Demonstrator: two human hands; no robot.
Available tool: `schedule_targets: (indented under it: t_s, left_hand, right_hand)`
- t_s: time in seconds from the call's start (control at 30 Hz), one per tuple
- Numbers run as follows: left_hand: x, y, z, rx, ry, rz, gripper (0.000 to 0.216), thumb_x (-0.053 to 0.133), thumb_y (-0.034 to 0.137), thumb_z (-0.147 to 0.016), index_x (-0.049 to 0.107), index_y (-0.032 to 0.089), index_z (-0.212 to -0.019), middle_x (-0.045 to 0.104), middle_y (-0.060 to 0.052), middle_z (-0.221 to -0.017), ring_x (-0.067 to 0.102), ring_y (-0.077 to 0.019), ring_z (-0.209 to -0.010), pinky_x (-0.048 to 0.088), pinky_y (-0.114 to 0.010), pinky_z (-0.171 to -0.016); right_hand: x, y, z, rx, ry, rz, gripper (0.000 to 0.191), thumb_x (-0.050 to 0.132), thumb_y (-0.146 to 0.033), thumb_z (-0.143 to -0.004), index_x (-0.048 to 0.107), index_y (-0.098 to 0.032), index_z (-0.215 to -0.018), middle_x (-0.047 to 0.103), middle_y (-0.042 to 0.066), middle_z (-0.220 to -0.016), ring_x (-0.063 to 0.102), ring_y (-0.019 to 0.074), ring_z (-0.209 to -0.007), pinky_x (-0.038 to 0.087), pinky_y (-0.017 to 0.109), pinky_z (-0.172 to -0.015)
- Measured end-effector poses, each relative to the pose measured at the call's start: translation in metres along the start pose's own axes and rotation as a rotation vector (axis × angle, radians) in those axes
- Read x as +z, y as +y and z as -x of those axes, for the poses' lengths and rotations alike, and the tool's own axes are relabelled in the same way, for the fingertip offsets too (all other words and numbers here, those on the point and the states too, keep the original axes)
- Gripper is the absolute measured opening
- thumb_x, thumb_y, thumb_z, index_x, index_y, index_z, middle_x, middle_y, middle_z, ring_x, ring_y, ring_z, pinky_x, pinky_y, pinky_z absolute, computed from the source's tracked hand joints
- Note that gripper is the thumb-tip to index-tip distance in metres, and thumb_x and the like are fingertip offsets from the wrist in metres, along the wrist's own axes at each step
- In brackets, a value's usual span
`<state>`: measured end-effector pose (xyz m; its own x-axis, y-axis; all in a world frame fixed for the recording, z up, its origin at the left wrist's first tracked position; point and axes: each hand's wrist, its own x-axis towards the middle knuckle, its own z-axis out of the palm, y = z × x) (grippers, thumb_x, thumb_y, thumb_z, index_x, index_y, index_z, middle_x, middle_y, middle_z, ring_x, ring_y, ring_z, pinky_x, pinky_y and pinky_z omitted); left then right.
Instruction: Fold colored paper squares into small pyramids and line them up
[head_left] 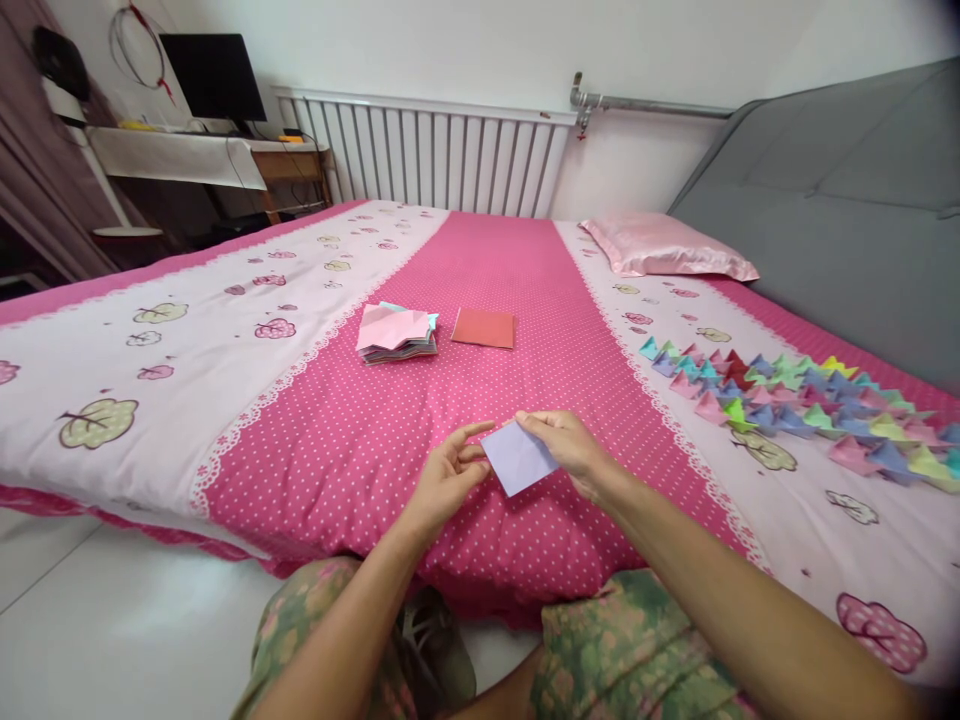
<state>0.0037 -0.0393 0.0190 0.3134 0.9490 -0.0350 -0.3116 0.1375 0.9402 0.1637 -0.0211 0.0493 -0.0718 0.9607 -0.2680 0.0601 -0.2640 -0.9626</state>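
A small square of light purple paper (517, 462) is held above the bed's near side. My right hand (568, 445) pinches it at its upper right corner, thumb on top. At the paper's left corner is my left hand (448, 478), its fingers apart and slightly curled; whether the fingertips touch the paper I cannot tell. Beyond the hands, a stack of folded and creased papers (396, 332), pink on top, lies on the pink bedspread. Beside that stack sits a flat red-brown paper square (484, 328).
Rows of small folded paper boats (787, 395) in many colours cover the bed's right side. A pink pillow (667, 247) lies by the grey headboard (840, 200). Behind the bed are a white radiator (435, 150) and a desk with a monitor (214, 78).
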Motion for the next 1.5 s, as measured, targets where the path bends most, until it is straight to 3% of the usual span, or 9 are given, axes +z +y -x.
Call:
schedule_targets:
  t_s: [0.27, 0.5, 0.77, 1.0, 1.17, 1.27, 1.33, 1.5]
  left_hand:
    - [0.0, -0.003, -0.002, 0.061, 0.005, -0.045, 0.041, 0.069, 0.023, -0.063, 0.061, 0.015, -0.102, 0.065, -0.011, -0.098, 0.061, -0.0189, -0.083, 0.046, -0.029, -0.075]
    - [0.0, -0.003, 0.0, -0.003, 0.022, -0.087, 0.031, 0.07, 0.025, -0.061, 0.068, 0.014, -0.09, 0.07, -0.008, -0.077, 0.063, -0.0182, -0.073, 0.047, -0.031, -0.073]
    - [-0.004, -0.004, -0.002, 0.021, 0.097, -0.192, 0.021, 0.069, 0.027, -0.062, 0.071, 0.016, -0.08, 0.07, -0.008, -0.08, 0.062, -0.0178, -0.073, 0.047, -0.03, -0.074]
    - [-0.004, -0.005, -0.004, 0.014, 0.19, -0.113, 0.021, 0.072, 0.027, -0.058, 0.07, 0.013, -0.074, 0.07, -0.007, -0.072, 0.061, -0.0158, -0.066, 0.047, -0.027, -0.067]
    - [-0.004, -0.005, -0.006, 0.053, 0.203, -0.015, 0.035, 0.073, 0.024, -0.057, 0.066, 0.014, -0.09, 0.067, -0.003, -0.067, 0.06, -0.0113, -0.061, 0.046, -0.022, -0.061]
    - [-0.005, -0.005, -0.006, 0.081, 0.23, -0.029, 0.047, 0.073, 0.022, -0.057, 0.06, 0.015, -0.102, 0.061, 0.003, -0.056, 0.055, -0.0072, -0.052, 0.044, -0.018, -0.054]
    - [-0.006, -0.005, -0.006, 0.076, 0.236, -0.044, 0.044, 0.073, 0.022, -0.057, 0.062, 0.014, -0.098, 0.061, 0.003, -0.055, 0.055, -0.0068, -0.051, 0.043, -0.018, -0.054]
    - [-0.005, -0.005, -0.006, 0.038, 0.232, -0.049, 0.033, 0.074, 0.023, -0.055, 0.066, 0.013, -0.086, 0.064, -0.001, -0.059, 0.057, -0.0082, -0.053, 0.044, -0.019, -0.055]
  right_hand:
    - [0.004, -0.004, 0.003, 0.035, -0.016, -0.016, 0.029, 0.052, -0.036, -0.079, 0.066, -0.01, -0.076, 0.062, 0.004, -0.054, 0.053, 0.0091, -0.043, 0.038, 0.018, -0.041]
    - [0.002, 0.002, 0.0, 0.019, -0.057, -0.021, 0.03, 0.051, -0.038, -0.078, 0.066, -0.012, -0.079, 0.064, 0.005, -0.058, 0.055, 0.0107, -0.047, 0.039, 0.019, -0.045]
    - [0.004, -0.003, 0.003, 0.009, -0.14, -0.007, 0.029, 0.053, -0.037, -0.077, 0.067, -0.012, -0.076, 0.063, 0.003, -0.057, 0.053, 0.0086, -0.047, 0.037, 0.018, -0.046]
    - [0.005, -0.003, 0.006, 0.003, -0.235, -0.026, 0.033, 0.05, -0.043, -0.078, 0.066, -0.014, -0.078, 0.063, 0.002, -0.061, 0.057, 0.0105, -0.053, 0.041, 0.02, -0.053]
    - [0.004, -0.006, 0.009, -0.071, -0.329, -0.031, 0.039, 0.052, -0.049, -0.075, 0.064, -0.014, -0.088, 0.064, 0.004, -0.07, 0.059, 0.0121, -0.062, 0.044, 0.023, -0.06]
    - [0.004, -0.002, 0.006, -0.129, -0.312, 0.028, 0.043, 0.069, -0.039, -0.061, 0.059, -0.016, -0.097, 0.065, 0.004, -0.083, 0.061, 0.0148, -0.073, 0.046, 0.026, -0.066]
    - [0.003, 0.002, 0.002, -0.159, -0.269, 0.08, 0.047, 0.074, -0.033, -0.054, 0.059, -0.016, -0.094, 0.064, 0.004, -0.085, 0.061, 0.016, -0.075, 0.047, 0.027, -0.067]
    - [0.002, 0.008, -0.004, -0.162, -0.182, 0.132, 0.035, 0.073, -0.033, -0.054, 0.06, -0.014, -0.08, 0.065, 0.005, -0.077, 0.06, 0.0157, -0.068, 0.047, 0.029, -0.063]
